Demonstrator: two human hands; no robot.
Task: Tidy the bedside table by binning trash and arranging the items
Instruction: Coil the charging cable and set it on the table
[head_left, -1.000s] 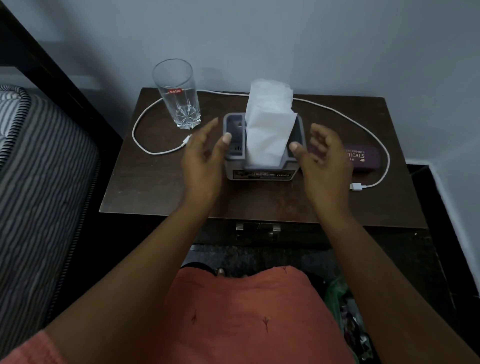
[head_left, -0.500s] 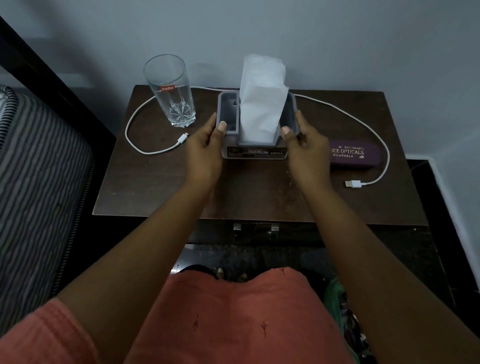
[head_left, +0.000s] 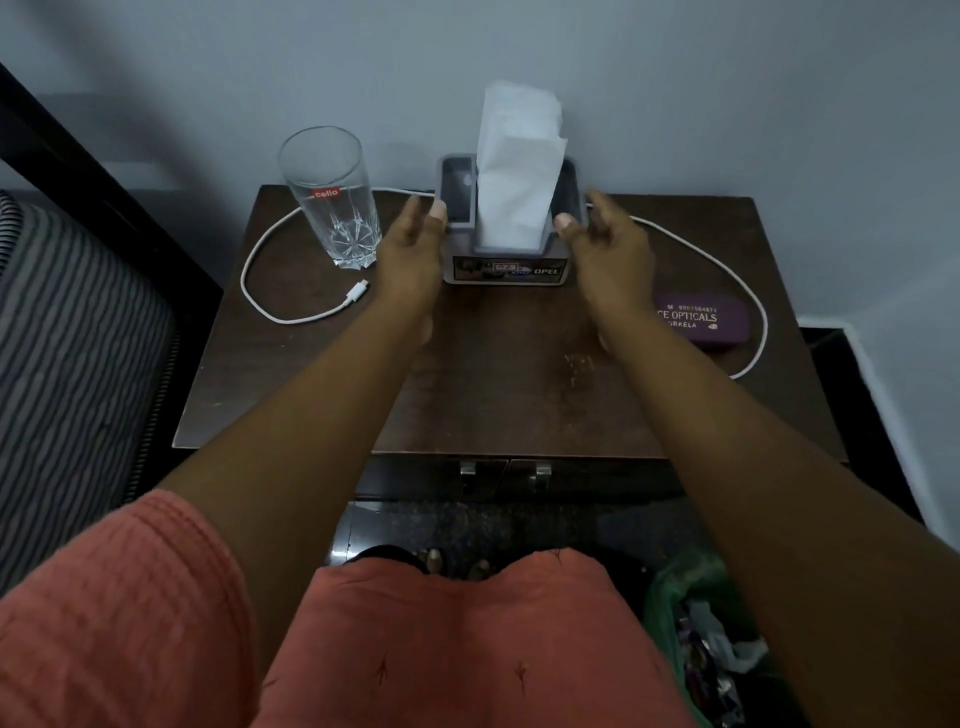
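Flanking the tissue holder (head_left: 506, 271), left hand (head_left: 411, 253) and right hand (head_left: 609, 254), grips slack.

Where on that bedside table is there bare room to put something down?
The front of the dark wooden table is bare, between the white cable loop and the purple spectacle case. The back is crowded: clear glass, grey tissue holder, left hand and right hand beside it.

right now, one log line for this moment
holder upright at table back | left hand open at its left side | right hand open at its right side | glass left | case right
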